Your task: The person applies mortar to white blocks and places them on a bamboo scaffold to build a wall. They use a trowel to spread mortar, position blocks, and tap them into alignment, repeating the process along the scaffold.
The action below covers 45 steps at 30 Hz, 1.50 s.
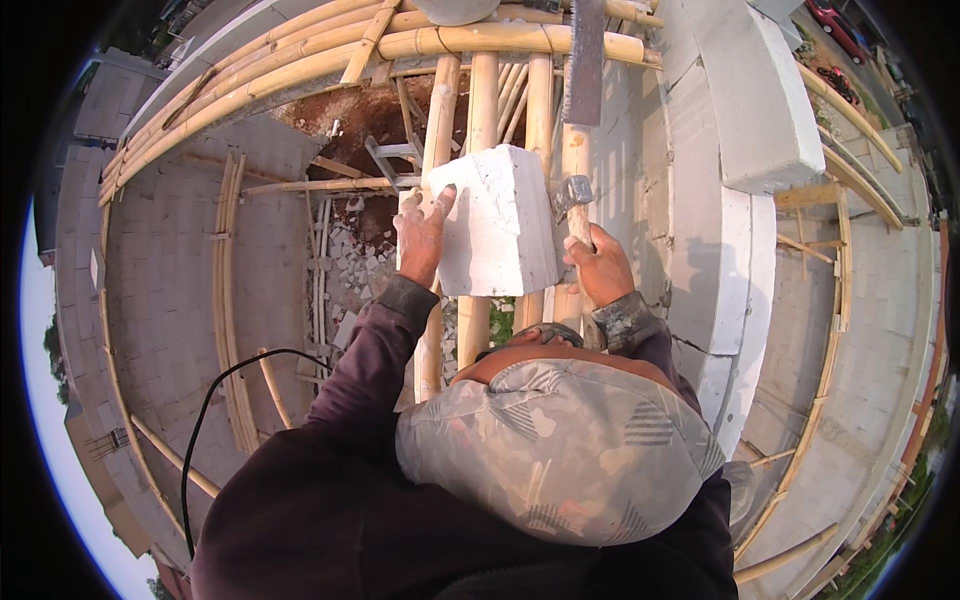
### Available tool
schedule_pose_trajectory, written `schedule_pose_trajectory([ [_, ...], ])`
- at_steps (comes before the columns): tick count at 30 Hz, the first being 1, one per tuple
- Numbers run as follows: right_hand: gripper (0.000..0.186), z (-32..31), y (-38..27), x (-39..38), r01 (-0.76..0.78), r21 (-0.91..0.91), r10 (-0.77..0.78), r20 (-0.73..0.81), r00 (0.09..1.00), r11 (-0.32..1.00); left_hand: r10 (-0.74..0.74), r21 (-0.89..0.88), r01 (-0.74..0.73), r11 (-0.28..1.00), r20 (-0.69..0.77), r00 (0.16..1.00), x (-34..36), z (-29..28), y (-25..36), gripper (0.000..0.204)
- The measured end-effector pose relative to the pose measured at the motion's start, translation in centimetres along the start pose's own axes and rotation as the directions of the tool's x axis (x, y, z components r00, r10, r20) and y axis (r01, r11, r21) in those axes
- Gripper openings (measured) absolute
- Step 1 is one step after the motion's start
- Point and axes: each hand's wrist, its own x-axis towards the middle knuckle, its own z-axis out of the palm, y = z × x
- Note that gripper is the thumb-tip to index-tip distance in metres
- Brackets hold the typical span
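Observation:
A white, lightweight-looking building block (482, 225) rests over several bamboo poles in front of me, its right side rough and chipped. My left hand (421, 238) grips the block's left edge, with the thumb on its face and the fingers along the side. In my right hand (601, 268) is the short wooden handle of a hammer (574, 194), fingers wrapped round it. The metal head stands just right of the block, apart from it. Both hands look dusty.
Bamboo rails (400, 48) cross the far side. A rusty flat metal strip (584, 70) hangs beyond the hammer. To the right runs a block wall (720, 260) topped by a large pale block (765, 110). Rubble (358, 250) lies far below, left of the poles. A black cable (215, 385) curves at left.

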Motion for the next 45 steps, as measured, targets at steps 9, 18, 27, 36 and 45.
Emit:
schedule_pose_trajectory([
  [9, 0.043, 0.2, 3.0, 1.7, 0.169, -0.297, -0.201, -0.081, 0.976, 0.94, -0.05, -0.405, 0.164, 0.899, 0.278, 0.959, 1.3, 3.3, -2.7, 0.072],
  [18, 0.031, 5.5, 1.8, 0.8, 0.004, 0.026, -0.005, 0.057, 0.998, 1.0, 0.175, 0.53, -0.115, 0.84, -0.065, 0.982, -3.6, 0.3, 5.3, 0.102],
  [27, 0.03, 1.3, -2.2, -0.9, 0.052, 0.115, -0.057, 0.036, 0.998, 0.992, 0.019, 0.382, -0.048, 0.923, 0.081, 0.997, -2.2, 2.5, 3.6, 0.086],
  [36, 0.03, 0.0, -5.8, -5.0, 0.316, -0.153, -0.323, -0.021, 0.946, 0.936, 0.181, 0.351, -0.164, 0.922, -0.017, 0.983, -3.1, 2.6, 0.4, 0.073],
  [45, 0.025, 1.2, -3.1, -9.8, 0.122, -0.418, -0.122, 0.028, 0.992, 0.9, 0.281, 0.236, -0.249, 0.939, -0.111, 0.953, -2.8, 3.2, -2.0, 0.062],
])
